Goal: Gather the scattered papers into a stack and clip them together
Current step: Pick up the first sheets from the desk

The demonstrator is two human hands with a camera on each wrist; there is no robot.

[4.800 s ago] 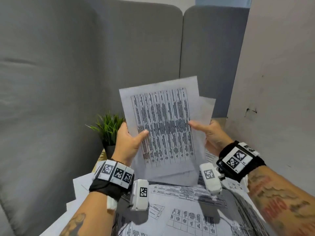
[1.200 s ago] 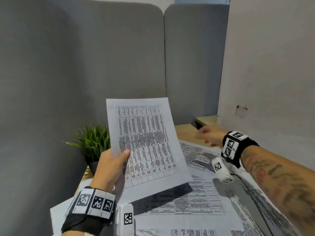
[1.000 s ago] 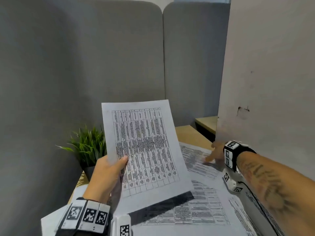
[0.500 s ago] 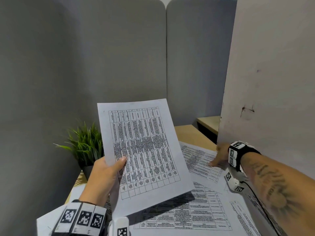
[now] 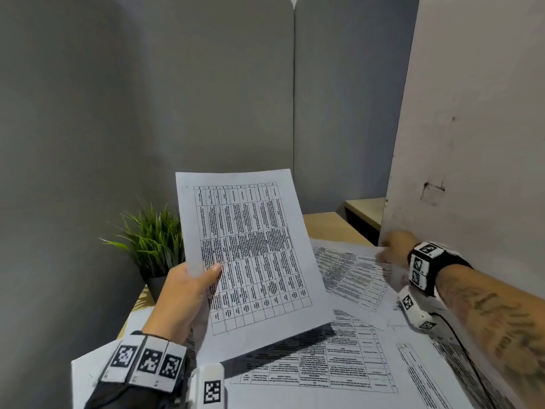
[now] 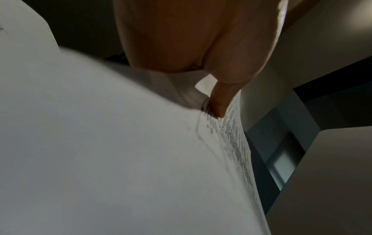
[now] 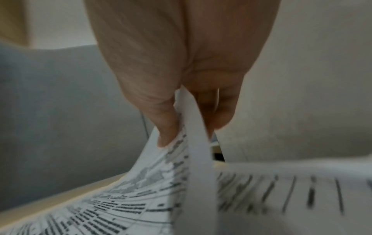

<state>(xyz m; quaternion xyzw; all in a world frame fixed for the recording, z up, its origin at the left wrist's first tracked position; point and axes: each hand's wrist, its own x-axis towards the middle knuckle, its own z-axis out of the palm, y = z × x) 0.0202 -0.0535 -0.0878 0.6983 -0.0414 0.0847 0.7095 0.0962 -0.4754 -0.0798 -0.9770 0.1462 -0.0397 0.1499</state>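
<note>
The left hand (image 5: 182,293) pinches a white sheaf of papers (image 5: 250,258) printed with a dense black table, tilted above the tabletop (image 5: 330,227), while the right hand (image 5: 395,249) pinches the far corner of another printed sheet (image 5: 351,276) lying among the scattered papers (image 5: 339,370).

Earlier both hands held the gathered sheets (image 5: 250,261) upright between them. Since then the right hand (image 5: 393,249) let go and reached out to the far right of the counter (image 5: 330,227), beside the white wall (image 5: 472,128). There its thumb (image 7: 161,125) and fingers took a grip on the edge of a loose printed sheet (image 5: 354,276) and lifted that edge, which had lain flat half a second before. The left hand (image 5: 182,293) was left holding the sheets alone, and they tilted to the left.
</note>
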